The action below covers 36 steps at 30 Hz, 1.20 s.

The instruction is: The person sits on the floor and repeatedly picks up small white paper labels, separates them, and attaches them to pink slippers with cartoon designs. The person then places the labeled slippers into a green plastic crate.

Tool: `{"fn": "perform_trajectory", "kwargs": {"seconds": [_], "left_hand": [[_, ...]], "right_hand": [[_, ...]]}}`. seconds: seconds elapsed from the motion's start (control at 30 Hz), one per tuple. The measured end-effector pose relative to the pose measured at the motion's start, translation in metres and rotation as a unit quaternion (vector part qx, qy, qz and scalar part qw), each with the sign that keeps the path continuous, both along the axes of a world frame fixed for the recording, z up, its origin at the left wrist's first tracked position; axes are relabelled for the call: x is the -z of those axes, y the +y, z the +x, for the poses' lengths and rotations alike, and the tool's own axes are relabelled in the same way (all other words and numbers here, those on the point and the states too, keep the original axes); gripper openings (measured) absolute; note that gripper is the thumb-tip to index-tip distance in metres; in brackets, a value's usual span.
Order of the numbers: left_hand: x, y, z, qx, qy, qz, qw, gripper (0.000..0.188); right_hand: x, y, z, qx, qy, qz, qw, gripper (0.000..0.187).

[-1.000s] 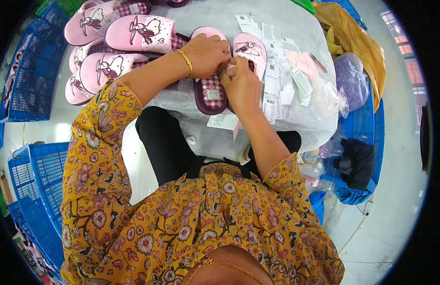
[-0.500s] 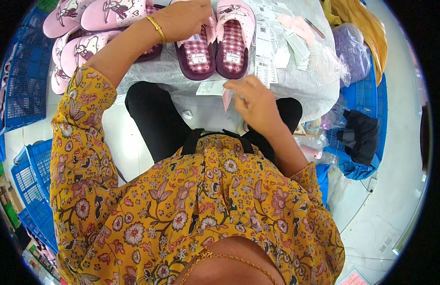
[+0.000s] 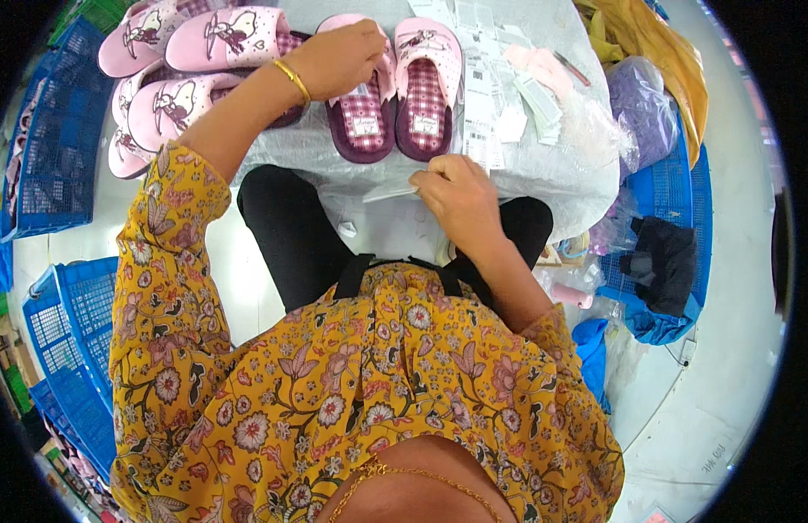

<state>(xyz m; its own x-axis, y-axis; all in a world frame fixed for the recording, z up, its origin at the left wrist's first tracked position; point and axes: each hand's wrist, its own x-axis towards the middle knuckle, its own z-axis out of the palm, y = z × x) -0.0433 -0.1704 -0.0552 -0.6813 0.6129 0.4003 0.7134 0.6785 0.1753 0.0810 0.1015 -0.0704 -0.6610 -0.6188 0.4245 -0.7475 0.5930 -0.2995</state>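
Observation:
A pair of pink slippers lies in front of me on a plastic-covered table, soles down, with dark red plaid insoles: a left slipper (image 3: 362, 118) and a right slipper (image 3: 426, 87). Across the upper of the left slipper lies my left hand (image 3: 345, 59), its fingers curled at the edge of the opening. Just below the right slipper's heel, at the table's near edge, my right hand (image 3: 461, 196) is closed. Its fingertips pinch a thin white label sheet (image 3: 392, 193), seen nearly edge-on.
Several more pink slippers (image 3: 225, 39) are stacked at the left. Strips of white labels (image 3: 481, 113), loose papers (image 3: 543, 109) and a slim pen-like tool (image 3: 571, 67) lie to the right. Blue crates (image 3: 51, 174) stand at the left; a purple plastic-wrapped bundle (image 3: 644, 105) sits at the right.
My right hand's fingers have closed in, and the pink slip that hung from them is out of sight. The whole view has shifted slightly; my left hand stays on the left slipper.

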Motion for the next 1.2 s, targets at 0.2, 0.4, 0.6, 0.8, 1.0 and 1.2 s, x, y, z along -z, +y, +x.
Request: {"fn": "perform_trajectory", "kwargs": {"seconds": [0.2,0.4,0.6,0.8,1.0,1.2], "left_hand": [[-0.015,0.013,0.018,-0.019,0.084,-0.004,0.996,0.015],[-0.034,0.039,0.052,-0.048,0.12,0.03,0.991,0.016],[-0.024,0.04,0.057,-0.106,-0.218,0.302,0.922,0.008],[-0.017,0.045,0.057,-0.055,-0.392,0.518,0.758,0.006],[-0.008,0.037,0.056,-0.032,-0.4,0.437,0.805,0.009],[-0.004,0.036,0.054,0.023,-0.384,0.411,0.826,0.014]], "right_hand": [[-0.08,-0.001,-0.057,-0.085,0.033,0.083,0.992,0.006],[-0.064,-0.029,-0.104,-0.061,-0.13,0.106,0.984,0.019],[-0.048,-0.033,-0.074,0.047,-0.287,-0.149,0.945,0.029],[-0.033,-0.038,-0.06,0.074,-0.143,-0.23,0.96,0.031],[-0.022,-0.04,-0.064,0.069,-0.009,-0.237,0.969,0.035],[-0.023,-0.042,-0.064,0.066,-0.004,-0.238,0.969,0.036]]}}
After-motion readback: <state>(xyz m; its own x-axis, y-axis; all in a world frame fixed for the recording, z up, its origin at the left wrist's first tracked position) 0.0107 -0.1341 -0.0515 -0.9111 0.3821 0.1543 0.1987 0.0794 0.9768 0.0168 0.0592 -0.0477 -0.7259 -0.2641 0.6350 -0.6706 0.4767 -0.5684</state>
